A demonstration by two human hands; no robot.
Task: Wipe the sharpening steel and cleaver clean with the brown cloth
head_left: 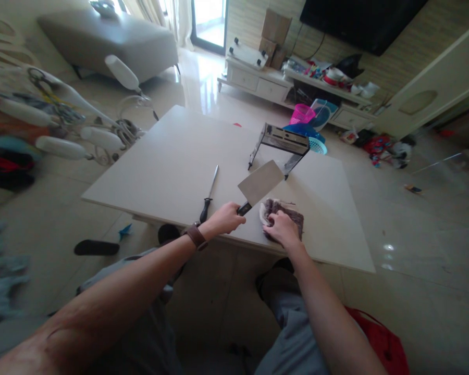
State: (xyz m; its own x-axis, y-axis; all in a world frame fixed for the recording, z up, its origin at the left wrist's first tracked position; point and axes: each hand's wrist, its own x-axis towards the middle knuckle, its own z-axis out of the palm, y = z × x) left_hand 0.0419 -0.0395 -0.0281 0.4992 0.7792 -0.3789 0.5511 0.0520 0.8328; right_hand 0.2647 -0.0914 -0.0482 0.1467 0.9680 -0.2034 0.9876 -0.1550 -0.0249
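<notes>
My left hand [227, 219] is wrapped round the black handle of a cleaver [261, 182], its broad blade pointing away to the right above the white table [164, 156]. A folded grey-brown and white cloth [293, 216] lies near the front edge. My right hand [282, 227] rests on that cloth, fingers bent and closed into its folds. Left of the cleaver lies a honing steel [210, 195] with a black handle. Behind the blade stands a dark metal knife rack [283, 140] with an open frame; the blade's tip overlaps its lower part in view.
Beyond the table's far edge are a pink basket [303, 113] and a blue one. A low TV cabinet [254, 78] lines the wall. White lamp arms [101, 138] stand at the left. A red bag [379, 344] lies beside my right leg.
</notes>
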